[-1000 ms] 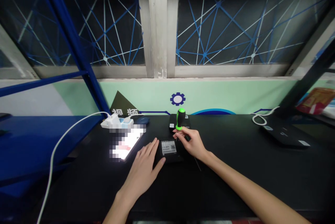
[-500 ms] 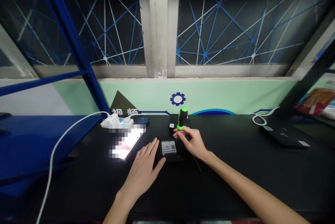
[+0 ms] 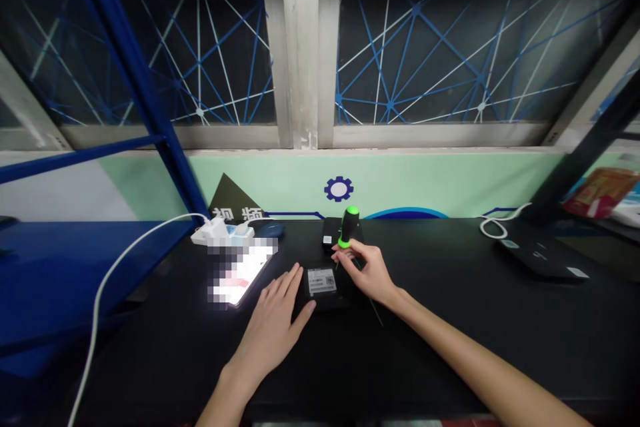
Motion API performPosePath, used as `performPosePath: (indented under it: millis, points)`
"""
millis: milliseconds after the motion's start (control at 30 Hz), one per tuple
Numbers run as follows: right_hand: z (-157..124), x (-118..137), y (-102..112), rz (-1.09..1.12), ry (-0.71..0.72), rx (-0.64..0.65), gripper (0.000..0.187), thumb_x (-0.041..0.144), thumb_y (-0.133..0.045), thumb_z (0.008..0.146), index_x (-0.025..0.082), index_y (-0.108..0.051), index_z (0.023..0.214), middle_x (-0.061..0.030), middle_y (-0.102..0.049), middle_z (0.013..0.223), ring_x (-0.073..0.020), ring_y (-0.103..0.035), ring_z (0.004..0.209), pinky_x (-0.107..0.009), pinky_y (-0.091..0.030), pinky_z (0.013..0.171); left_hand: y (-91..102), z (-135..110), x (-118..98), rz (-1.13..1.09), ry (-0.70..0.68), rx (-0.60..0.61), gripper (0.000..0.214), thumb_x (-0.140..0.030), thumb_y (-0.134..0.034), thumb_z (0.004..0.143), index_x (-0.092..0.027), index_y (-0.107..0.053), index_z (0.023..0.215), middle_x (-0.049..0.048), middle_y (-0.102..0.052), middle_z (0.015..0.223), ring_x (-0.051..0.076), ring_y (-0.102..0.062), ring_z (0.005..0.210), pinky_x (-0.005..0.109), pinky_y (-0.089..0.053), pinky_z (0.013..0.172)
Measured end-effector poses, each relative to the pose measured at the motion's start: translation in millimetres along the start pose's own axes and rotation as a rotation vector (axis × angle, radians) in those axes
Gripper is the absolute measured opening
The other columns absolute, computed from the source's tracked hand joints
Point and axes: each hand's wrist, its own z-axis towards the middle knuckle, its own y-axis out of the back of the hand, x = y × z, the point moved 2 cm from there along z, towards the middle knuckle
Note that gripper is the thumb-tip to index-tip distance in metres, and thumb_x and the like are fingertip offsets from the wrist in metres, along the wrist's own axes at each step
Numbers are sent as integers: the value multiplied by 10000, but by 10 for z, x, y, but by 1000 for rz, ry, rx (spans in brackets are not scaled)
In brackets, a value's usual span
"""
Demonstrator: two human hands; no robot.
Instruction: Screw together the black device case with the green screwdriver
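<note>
Pinching screwdriver upright, right hand; table edge near

Your right hand turns the screwdriver a little: its green-and-black handle now leans slightly further to the right than a second ago, and your fingertips sit a touch higher on the shaft. Your view also shifts slightly, so everything on the worktop sits marginally lower-left.

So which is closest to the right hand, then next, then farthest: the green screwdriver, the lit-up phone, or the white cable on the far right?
1. Green screwdriver: held upright in the right hand.
2. Lit-up phone: to the left, past the left hand.
3. White cable: far right, at the table's back.
</note>
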Motion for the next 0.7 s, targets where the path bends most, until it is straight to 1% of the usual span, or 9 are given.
performPosePath:
  millis: [67, 167, 300, 400, 467, 533, 600, 633, 700]
  points:
    - [-2, -2, 2, -9, 11, 10, 155, 301, -590, 942, 190, -682, 1001, -72, -759, 852, -205, -720, 723, -336, -585, 741, 3, 3, -8, 3, -1, 1, 657, -574, -323, 1018, -213, -256, 1562, 83, -296, 1605, 284, -320, 1452, 480, -311, 1152]
    - [-2, -25, -8, -30, 12, -9, 156, 298, -594, 940, 188, -688, 1000, -68, -757, 834, -198, -715, 707, -326, -585, 714, -1, 8, -12, 4, -4, -6, 648, -570, -318, 1021, -218, -260, 1561, 86, -297, 1604, 292, -329, 1447, 493, -321, 1142]
    - [-4, -48, -18, -39, -15, -68, 168, 350, -651, 906, 189, -693, 935, -64, -746, 808, -193, -695, 663, -312, -577, 659, -12, 5, 0, 7, -1, 1, 652, -572, -314, 1022, -214, -254, 1563, 84, -286, 1609, 289, -325, 1449, 493, -314, 1148]
    - [-7, -23, 3, 4, -46, -108, 193, 380, -629, 923, 195, -659, 879, -53, -724, 774, -184, -676, 654, -298, -556, 648, -13, -3, 13, 5, -6, -2, 655, -578, -314, 1020, -220, -248, 1564, 80, -279, 1612, 283, -318, 1452, 486, -313, 1150]
    - [-6, 9, 37, 31, -68, -137, 235, 392, -576, 955, 202, -605, 820, -19, -672, 683, -153, -615, 576, -267, -507, 582, -12, -8, 17, 1, -9, -4, 648, -578, -312, 1021, -231, -247, 1564, 75, -276, 1613, 284, -313, 1455, 488, -316, 1148]
    - [3, 40, 88, 29, -84, -198, 304, 401, -543, 971, 210, -523, 735, 30, -558, 562, -114, -490, 476, -235, -409, 493, -12, -12, 18, -5, -8, -6, 645, -579, -311, 1021, -238, -244, 1565, 77, -280, 1611, 289, -312, 1456, 492, -316, 1145]
    - [23, 55, 145, -6, -99, -260, 366, 414, -551, 963, 214, -454, 672, 58, -444, 511, -94, -386, 443, -226, -322, 455, -12, -14, 16, -10, -10, -12, 647, -582, -313, 1020, -241, -244, 1565, 80, -285, 1609, 292, -316, 1454, 491, -316, 1144]
    - [37, 55, 170, -32, -108, -273, 385, 423, -559, 955, 212, -443, 655, 60, -419, 512, -92, -366, 446, -226, -301, 454, -11, -14, 15, -12, -12, -16, 648, -583, -314, 1019, -243, -242, 1566, 81, -287, 1608, 293, -319, 1453, 490, -317, 1143]
    - [68, 35, 207, -80, -133, -249, 376, 445, -565, 945, 205, -489, 665, 52, -431, 527, -97, -374, 459, -230, -301, 462, -10, -13, 12, -17, -13, -19, 649, -584, -316, 1018, -244, -242, 1566, 82, -292, 1607, 295, -325, 1450, 490, -319, 1141]
